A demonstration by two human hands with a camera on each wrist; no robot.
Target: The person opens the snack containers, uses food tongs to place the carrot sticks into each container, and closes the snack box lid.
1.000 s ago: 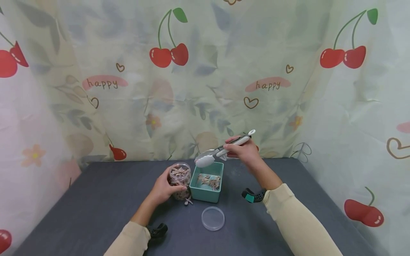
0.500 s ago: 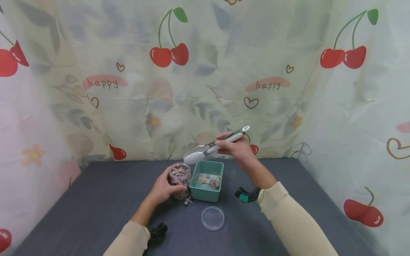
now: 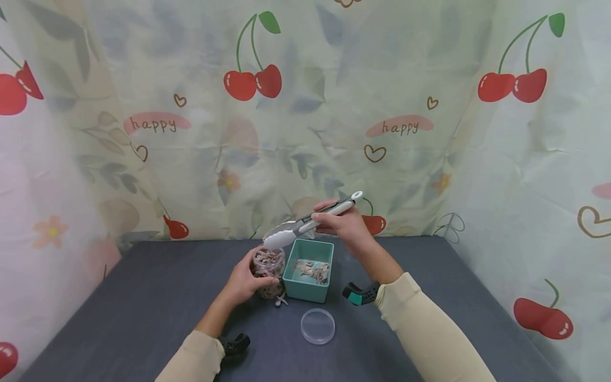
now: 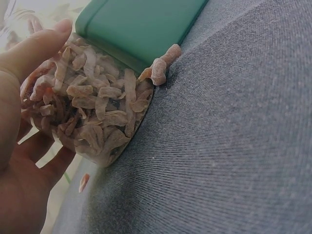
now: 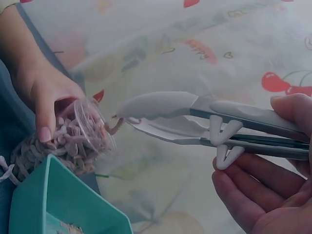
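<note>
My left hand (image 3: 241,281) grips a clear jar (image 4: 109,153) around its side, thumb in front. The jar is filled with pale brownish dried strips (image 4: 97,105) and its mouth is uncovered. White and grey tongs (image 3: 305,225) are held by my right hand (image 3: 346,228) near the handle end. Their heads reach over the jar's mouth from the right. In the right wrist view, a curved strip (image 5: 115,127) hangs at the tong tips, just at the jar's rim. To the jar's right stands a teal box (image 3: 307,292) with some strips on its bottom.
A round clear lid (image 3: 318,326) lies on the dark tabletop (image 3: 382,339) in front of the box. Small strip pieces (image 4: 160,68) lie by the foot of the jar and box. A patterned curtain (image 3: 305,159) hangs behind the table.
My right hand has carried the tongs leftward, from above the teal box to the jar's mouth, dipping slightly at the end. My left hand and the jar have stayed put.
</note>
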